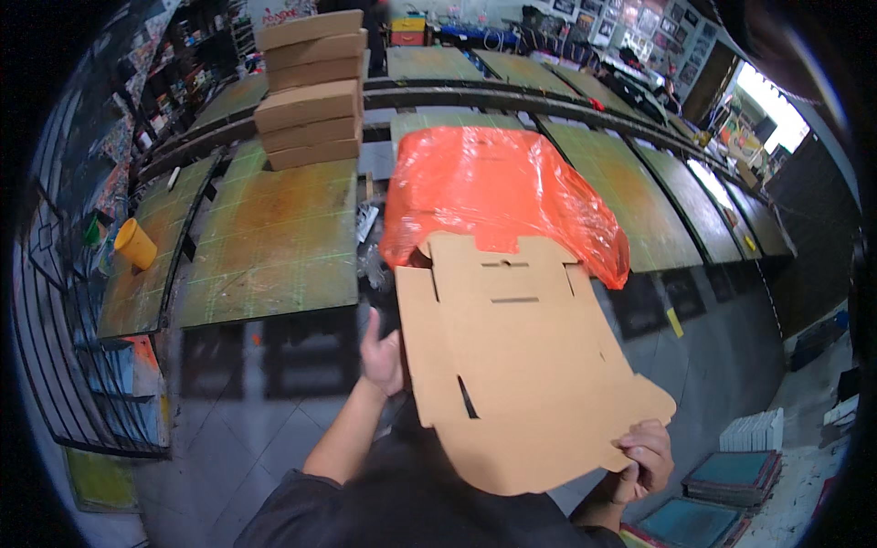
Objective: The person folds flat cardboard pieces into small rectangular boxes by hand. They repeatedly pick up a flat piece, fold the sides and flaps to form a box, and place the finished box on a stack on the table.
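Right hand (647, 457) grips lower right edge of slotted cardboard sheet (521, 356); left hand (384, 361) alongside, thumb raised, grip unclear; orange plastic (498, 183) beyond.

I count two bare hands, my left hand (382, 358) and my right hand (647, 457), and one flat, die-cut brown cardboard blank (530, 356) between them. Beyond them are one bulky bundle in shiny orange-red plastic film (489, 183), one stack of about six flat brown cardboard boxes (311, 105) and, past my left, one tapered yellow plastic cup (135, 244). Near my right are two teal rectangular panels (729, 468) and one ribbed white stack (753, 430).
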{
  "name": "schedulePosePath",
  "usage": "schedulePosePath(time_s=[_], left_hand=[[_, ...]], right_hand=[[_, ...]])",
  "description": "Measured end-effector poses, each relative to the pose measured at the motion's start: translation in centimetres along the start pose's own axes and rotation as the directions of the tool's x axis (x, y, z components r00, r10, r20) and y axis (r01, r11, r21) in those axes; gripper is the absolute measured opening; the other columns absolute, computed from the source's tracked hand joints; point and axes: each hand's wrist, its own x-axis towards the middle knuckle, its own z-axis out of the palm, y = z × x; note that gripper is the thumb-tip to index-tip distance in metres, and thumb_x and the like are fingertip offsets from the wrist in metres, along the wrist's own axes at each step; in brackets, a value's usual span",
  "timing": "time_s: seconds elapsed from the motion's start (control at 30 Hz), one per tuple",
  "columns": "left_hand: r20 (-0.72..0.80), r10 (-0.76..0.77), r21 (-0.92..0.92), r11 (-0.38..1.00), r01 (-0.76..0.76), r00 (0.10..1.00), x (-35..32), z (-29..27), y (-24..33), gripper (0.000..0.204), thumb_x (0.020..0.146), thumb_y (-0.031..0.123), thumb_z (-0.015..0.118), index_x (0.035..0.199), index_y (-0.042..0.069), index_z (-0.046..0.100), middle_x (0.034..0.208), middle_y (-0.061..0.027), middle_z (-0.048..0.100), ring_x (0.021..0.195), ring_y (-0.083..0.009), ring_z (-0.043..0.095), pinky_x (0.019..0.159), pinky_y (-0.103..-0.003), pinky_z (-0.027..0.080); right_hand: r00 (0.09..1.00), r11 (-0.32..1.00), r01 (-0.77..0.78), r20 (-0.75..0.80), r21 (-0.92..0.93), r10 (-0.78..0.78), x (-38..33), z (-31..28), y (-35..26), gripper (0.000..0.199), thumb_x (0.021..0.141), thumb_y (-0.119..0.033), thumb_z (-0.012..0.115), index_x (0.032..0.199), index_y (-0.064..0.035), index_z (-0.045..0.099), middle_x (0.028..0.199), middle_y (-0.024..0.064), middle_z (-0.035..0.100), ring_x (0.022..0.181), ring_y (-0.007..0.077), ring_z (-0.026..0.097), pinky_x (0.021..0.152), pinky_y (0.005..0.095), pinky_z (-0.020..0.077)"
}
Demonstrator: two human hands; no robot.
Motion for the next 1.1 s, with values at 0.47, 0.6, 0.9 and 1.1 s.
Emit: schedulePosePath(time_s=[0.47, 0.6, 0.9, 1.1], left_hand=[[0.349, -0.324, -0.274, 0.862, 0.427, 0.879, -16.6, -14.2, 4.2, 0.059, 0.079, 0.045, 0.039, 0.111, -0.002, 0.051, 0.110, -0.0157, 0.056, 0.096, -0.0274, 0.057, 0.082, -0.039, 0.045], [0.262, -0.435, -0.154, 0.863, 0.482, 0.862, -20.3, -19.1, 5.2, 0.050, 0.079, 0.036, 0.041, 0.108, -0.003, 0.053, 0.105, -0.0164, 0.059, 0.091, -0.0273, 0.059, 0.079, -0.039, 0.047], [0.042, -0.412, 0.022, 0.911, 0.411, 0.910, -27.4, -13.5, 10.1, 0.036, 0.073, 0.013, 0.045, 0.101, -0.008, 0.053, 0.092, -0.0198, 0.061, 0.079, -0.0272, 0.063, 0.072, -0.037, 0.051], [0.113, -0.226, 0.146, 0.967, 0.208, 0.968, -20.4, -6.9, 4.3, 0.042, 0.075, 0.003, 0.043, 0.115, -0.010, 0.042, 0.104, -0.0226, 0.057, 0.084, -0.0300, 0.063, 0.071, -0.038, 0.055]], right_hand=[[0.992, 0.750, -0.121, 0.046, 0.650, 0.120, -3.7, 9.3, -8.5, 0.024, 0.085, -0.016, 0.052, 0.106, -0.0040, 0.052, 0.092, 0.0111, 0.052, 0.073, 0.0173, 0.043, 0.072, 0.0343, 0.0361], [0.988, 0.729, -0.111, -0.008, 0.675, 0.157, -4.5, 14.1, -9.3, 0.017, 0.087, -0.013, 0.050, 0.102, -0.0053, 0.053, 0.093, 0.0109, 0.053, 0.072, 0.0179, 0.045, 0.081, 0.0393, 0.0391], [0.876, 0.425, -0.042, -0.172, 0.904, 0.452, -11.1, 15.6, -1.0, 0.016, 0.087, -0.013, 0.049, 0.101, -0.0070, 0.053, 0.100, 0.0103, 0.054, 0.082, 0.0196, 0.053, 0.081, 0.0376, 0.0438], [0.587, 0.251, -0.273, -0.046, 0.929, 0.808, -21.7, 7.5, -1.6, 0.022, 0.085, -0.018, 0.051, 0.104, -0.0081, 0.054, 0.097, 0.0068, 0.057, 0.083, 0.0177, 0.054, 0.076, 0.0361, 0.0449]])
